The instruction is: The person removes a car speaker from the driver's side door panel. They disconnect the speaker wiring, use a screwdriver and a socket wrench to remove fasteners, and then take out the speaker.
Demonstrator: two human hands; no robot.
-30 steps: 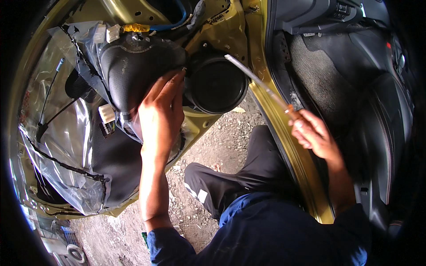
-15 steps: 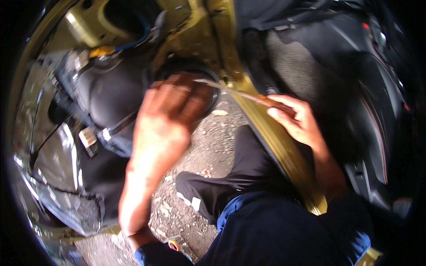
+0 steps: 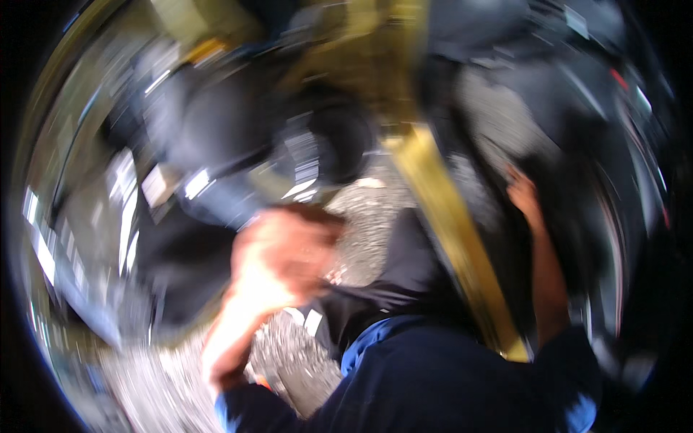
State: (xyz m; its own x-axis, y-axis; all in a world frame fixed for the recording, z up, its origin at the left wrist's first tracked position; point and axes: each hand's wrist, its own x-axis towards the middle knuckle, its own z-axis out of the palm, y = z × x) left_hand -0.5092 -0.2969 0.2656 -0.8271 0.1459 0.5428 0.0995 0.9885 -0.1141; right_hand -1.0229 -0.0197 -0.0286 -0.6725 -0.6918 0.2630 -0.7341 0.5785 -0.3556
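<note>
My left hand [image 3: 285,252] is smeared by motion above the gravel, back upward; its fingers do not show clearly. Just beyond it is a blurred shiny strip [image 3: 302,162], perhaps clear plastic, in front of a round black ring-shaped part [image 3: 346,137] on the vehicle door. Whether the left hand touches the strip cannot be made out. Over on the right, my right hand [image 3: 523,193] reaches past the yellow door sill [image 3: 451,224] into the dark car interior. Its fingers look stretched out toward the grey floor mat [image 3: 498,119], and no tool shows in them.
A bulging black panel [image 3: 224,123] and clear plastic sheeting [image 3: 94,267] line the door at left. A small pale block [image 3: 159,185] sits by the panel. My dark-trousered leg [image 3: 411,267] rests on gravel [image 3: 364,231] between door and sill.
My left hand has drawn back toward me from the round black part. My right hand has moved into the car interior; the screwdriver it held no longer shows. The whole view has shifted and blurred.
</note>
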